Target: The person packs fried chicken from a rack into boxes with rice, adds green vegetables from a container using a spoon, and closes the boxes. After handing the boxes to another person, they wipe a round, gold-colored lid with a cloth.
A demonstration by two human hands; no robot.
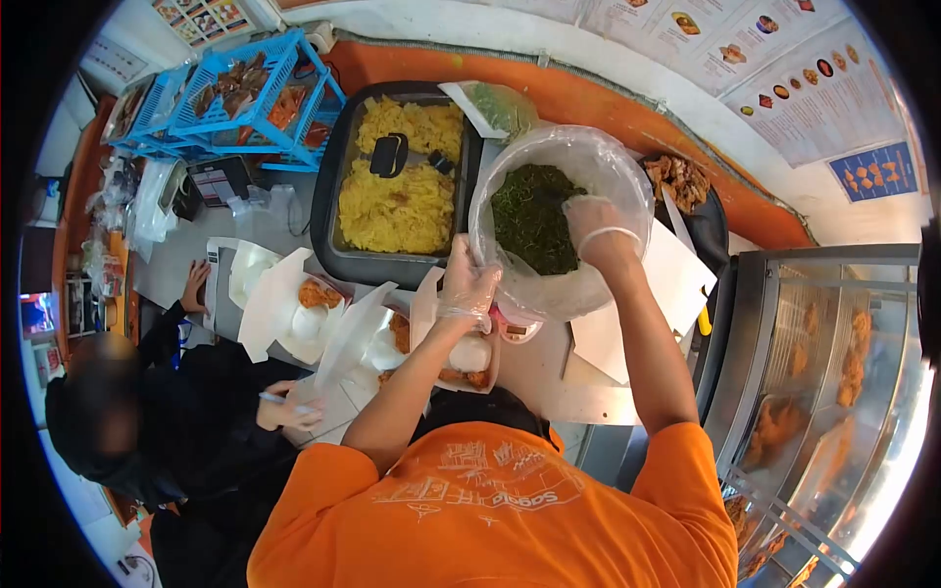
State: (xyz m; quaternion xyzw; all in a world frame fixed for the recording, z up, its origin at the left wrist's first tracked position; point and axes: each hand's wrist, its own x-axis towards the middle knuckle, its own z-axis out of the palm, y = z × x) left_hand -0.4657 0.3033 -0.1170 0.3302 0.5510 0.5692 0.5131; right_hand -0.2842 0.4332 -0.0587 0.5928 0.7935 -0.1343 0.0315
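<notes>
My left hand [470,286], in a clear plastic glove, grips the near left rim of a big round tub [593,294] lined with clear plastic. Dark green shredded leaves [534,220] lie in the tub, which tilts toward me. Inside it, my gloved right hand [600,227] is curled at the right edge of the leaves; what its fingers hold, if anything, is hidden. Below my left hand stands an open paper box [487,338] with white rice [470,354] and fried chicken. A small pink scale [518,329] sits beside the box, partly under the tub.
A black pan [328,220] of yellow food stands behind the boxes. More open boxes [304,318] line the counter to the left. Another person [127,421] in black holds a pen there. Blue baskets [245,108] stand back left; a glass food warmer [814,392] is at right.
</notes>
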